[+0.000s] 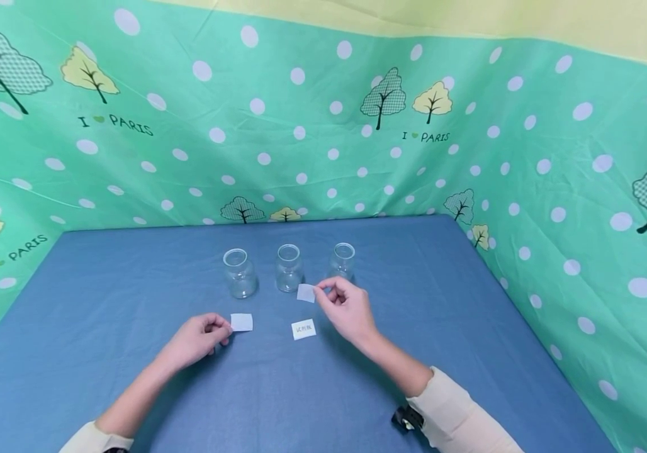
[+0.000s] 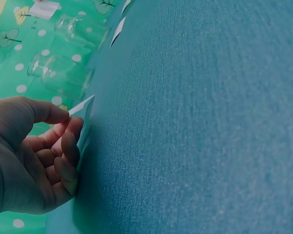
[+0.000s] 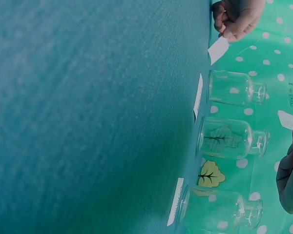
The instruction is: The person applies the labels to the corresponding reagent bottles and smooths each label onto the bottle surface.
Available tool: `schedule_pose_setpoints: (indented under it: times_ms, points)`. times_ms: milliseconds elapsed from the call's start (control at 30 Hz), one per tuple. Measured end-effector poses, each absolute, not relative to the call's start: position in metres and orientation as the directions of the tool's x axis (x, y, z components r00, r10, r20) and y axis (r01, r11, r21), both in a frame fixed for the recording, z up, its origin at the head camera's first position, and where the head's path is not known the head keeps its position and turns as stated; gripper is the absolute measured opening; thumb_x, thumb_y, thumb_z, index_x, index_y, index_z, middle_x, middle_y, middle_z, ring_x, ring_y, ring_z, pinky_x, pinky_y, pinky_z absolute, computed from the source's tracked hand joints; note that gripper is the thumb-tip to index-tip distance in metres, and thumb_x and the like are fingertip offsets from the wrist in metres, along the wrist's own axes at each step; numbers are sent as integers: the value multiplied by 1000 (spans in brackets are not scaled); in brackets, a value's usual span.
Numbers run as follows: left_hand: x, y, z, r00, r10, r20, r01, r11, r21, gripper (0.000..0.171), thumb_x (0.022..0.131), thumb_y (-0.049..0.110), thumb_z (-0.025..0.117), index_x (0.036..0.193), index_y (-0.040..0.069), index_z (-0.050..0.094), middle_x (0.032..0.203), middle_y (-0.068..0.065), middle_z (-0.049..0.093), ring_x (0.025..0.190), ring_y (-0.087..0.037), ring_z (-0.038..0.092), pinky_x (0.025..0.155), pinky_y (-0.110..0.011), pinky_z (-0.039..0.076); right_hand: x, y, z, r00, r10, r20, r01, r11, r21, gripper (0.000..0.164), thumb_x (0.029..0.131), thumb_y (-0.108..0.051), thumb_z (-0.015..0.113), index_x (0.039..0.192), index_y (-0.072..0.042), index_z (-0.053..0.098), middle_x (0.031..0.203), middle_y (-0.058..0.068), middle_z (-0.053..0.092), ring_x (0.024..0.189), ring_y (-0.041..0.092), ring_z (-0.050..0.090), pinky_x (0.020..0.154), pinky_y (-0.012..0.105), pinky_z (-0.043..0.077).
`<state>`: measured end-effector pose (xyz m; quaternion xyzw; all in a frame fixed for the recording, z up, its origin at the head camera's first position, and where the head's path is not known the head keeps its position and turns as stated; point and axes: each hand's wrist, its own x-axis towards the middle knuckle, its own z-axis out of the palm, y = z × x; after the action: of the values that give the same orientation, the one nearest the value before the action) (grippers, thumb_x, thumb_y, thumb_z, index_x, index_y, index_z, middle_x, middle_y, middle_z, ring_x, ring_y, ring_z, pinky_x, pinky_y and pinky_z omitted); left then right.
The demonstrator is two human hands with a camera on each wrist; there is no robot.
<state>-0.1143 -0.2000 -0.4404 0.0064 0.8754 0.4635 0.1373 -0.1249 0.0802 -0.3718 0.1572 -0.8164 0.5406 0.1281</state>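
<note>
My left hand [image 1: 201,340] pinches the edge of a white paper slip [image 1: 241,322] between thumb and forefinger, low over the cloth in front of the left jar [image 1: 241,274]. My right hand [image 1: 348,308] holds up another paper slip [image 1: 306,293] by its edge, well above the cloth in the right wrist view. A paper slip with handwriting [image 1: 303,329] lies on the cloth between the hands. One more slip [image 3: 175,201] lies by the right jar [image 3: 212,209], hidden behind my right hand in the head view.
Three lidless glass jars stand upright in a row, the middle jar [image 1: 289,269] between the other two. A blue cloth [image 1: 278,402] covers the table. Green dotted curtains [image 1: 187,170] rise along its back and sides.
</note>
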Motion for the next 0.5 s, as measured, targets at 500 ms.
schedule_pose_setpoints:
  times_ms: [500]
  points:
    - [-116, -201, -440, -973, 127, -194, -62, 666, 744, 11, 86, 14, 59, 88, 4, 64, 69, -1, 62, 58, -9, 51, 51, -22, 40, -125, 81, -372, -914, -119, 387, -403, 357, -843, 4, 83, 1, 65, 84, 4, 67, 57, 15, 54, 48, 3, 37, 46, 13, 28]
